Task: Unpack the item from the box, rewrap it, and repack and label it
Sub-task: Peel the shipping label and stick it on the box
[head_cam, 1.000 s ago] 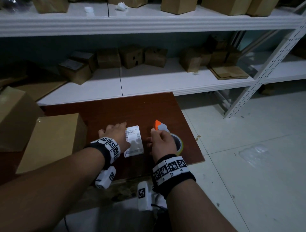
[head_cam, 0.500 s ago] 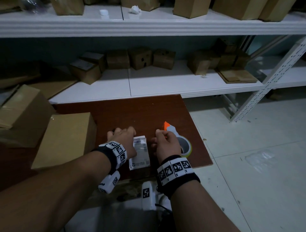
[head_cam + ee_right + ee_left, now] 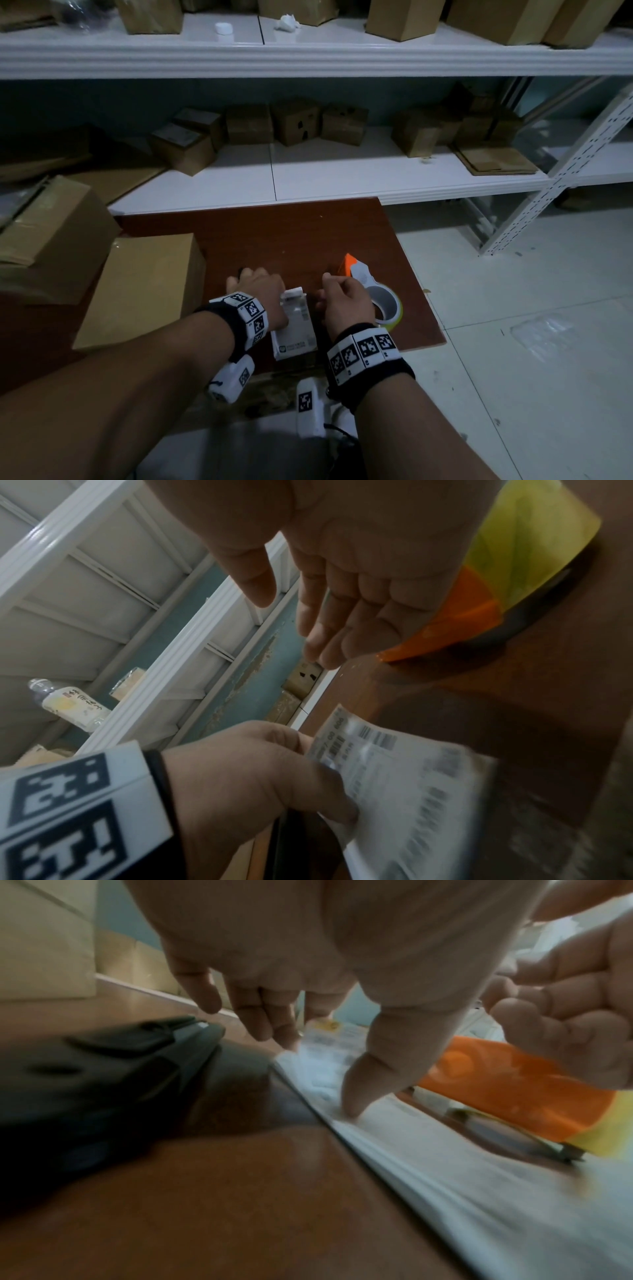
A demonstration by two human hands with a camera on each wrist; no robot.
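White printed label (image 3: 294, 323) on brown board, far end lifted.

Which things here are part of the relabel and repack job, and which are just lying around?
In use:
shipping label, held by the left hand
tape dispenser beside the right hand
closed cardboard box on the brown board

Lying about:
small boxes on the shelf
drink bottle

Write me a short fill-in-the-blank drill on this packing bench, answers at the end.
1. The left hand holds the ____ shipping label.
2. The tape dispenser has an ____ nose.
3. The dispenser lies beside the ____ hand, which holds nothing.
4. The closed cardboard box sits on the brown ____.

Missing words: white; orange; right; board
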